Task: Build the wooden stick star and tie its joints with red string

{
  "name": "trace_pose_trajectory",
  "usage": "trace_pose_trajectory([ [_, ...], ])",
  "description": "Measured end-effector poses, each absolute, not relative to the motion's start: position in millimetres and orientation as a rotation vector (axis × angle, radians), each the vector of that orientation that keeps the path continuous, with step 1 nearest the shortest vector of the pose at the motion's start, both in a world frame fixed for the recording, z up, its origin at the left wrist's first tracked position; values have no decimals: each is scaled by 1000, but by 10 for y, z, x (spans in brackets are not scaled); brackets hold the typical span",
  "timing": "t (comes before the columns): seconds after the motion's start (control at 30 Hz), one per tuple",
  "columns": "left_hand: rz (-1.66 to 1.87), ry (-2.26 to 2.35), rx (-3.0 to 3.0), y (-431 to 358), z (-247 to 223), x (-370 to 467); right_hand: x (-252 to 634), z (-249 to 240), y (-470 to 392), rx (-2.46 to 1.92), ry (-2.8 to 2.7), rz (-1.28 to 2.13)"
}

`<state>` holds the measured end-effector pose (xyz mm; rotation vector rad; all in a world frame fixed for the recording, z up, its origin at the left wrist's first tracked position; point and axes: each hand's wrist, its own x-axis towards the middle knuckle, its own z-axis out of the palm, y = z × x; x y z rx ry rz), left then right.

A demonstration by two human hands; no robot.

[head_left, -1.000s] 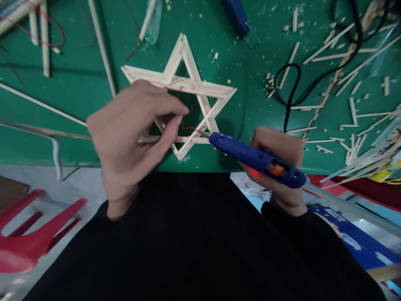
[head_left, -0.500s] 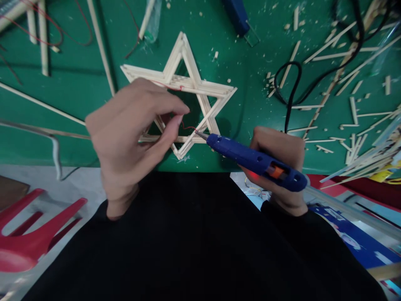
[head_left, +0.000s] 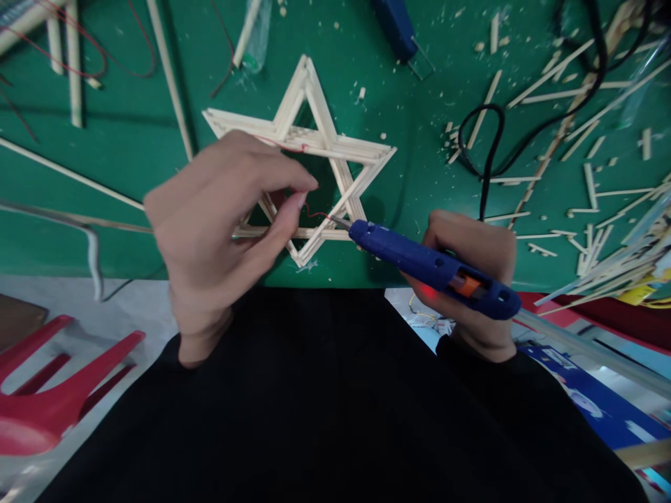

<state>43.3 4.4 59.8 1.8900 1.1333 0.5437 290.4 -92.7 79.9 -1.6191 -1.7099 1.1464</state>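
Note:
A six-pointed star of pale wooden sticks point(head_left: 322, 112) lies near the table's front edge. My left hand point(head_left: 225, 202) hovers over its left side, thumb and forefinger pinched on a thin red string point(head_left: 316, 214). The string runs from the fingertips to the star's lower right crossing; more of it lies along the upper bar. My right hand point(head_left: 472, 244) is wrapped round a blue hot glue gun point(head_left: 414, 258), whose metal nozzle is at that same crossing, by the string's end. My left hand covers the star's left part.
Cut wooden sticks point(head_left: 590, 185) and a black cable point(head_left: 503, 126) lie on the right of the green table point(head_left: 419, 168). A second blue tool with a wire stand point(head_left: 395, 31) is at the back. Longer rods point(head_left: 170, 77) and red string point(head_left: 105, 59) lie left. A red stool point(head_left: 68, 391) stands below.
My right hand and the glue gun have shifted slightly to the right, drawing the nozzle back a little. My left hand stays almost still, pinching the red string.

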Motion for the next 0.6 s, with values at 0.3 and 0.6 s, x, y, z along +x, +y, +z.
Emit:
trace_pose_trajectory([
  [0.3,503,1135,1928,30,597,413,2927,781,-927,-1623,-1718,1133],
  [0.6,587,1064,1943,-3,595,425,2928,794,-934,-1653,-1730,1099],
])
